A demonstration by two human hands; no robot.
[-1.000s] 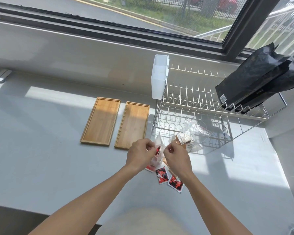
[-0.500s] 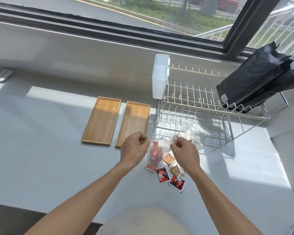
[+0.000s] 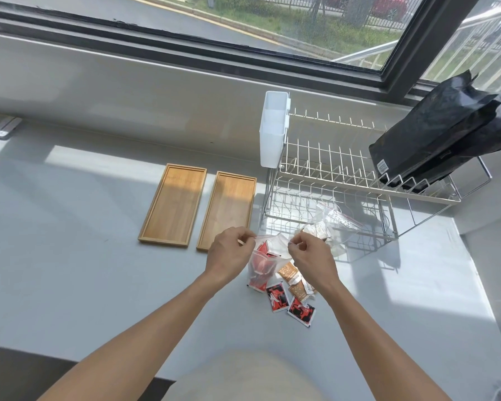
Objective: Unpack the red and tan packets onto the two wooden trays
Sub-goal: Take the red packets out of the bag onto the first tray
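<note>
Two bare wooden trays lie side by side on the grey counter, the left tray (image 3: 172,204) and the right tray (image 3: 229,206). Just in front of the right tray, my left hand (image 3: 228,254) and my right hand (image 3: 310,255) each pinch one side of the mouth of a clear zip bag (image 3: 263,261) and hold it apart. Red packets show inside the bag. Below it on the counter lie loose red packets (image 3: 277,297) and tan packets (image 3: 288,273). My right wrist hides some of them.
A wire dish rack (image 3: 330,180) stands right of the trays, with a white plastic caddy (image 3: 273,128) on its left end and black bags (image 3: 443,134) on its upper tier. A second clear zip bag (image 3: 334,221) with packets lies against the rack's front. The window wall runs behind.
My hands have moved apart, pulling the clear bag's mouth wider. Tan packets that were hidden a second ago now lie uncovered below the bag.
</note>
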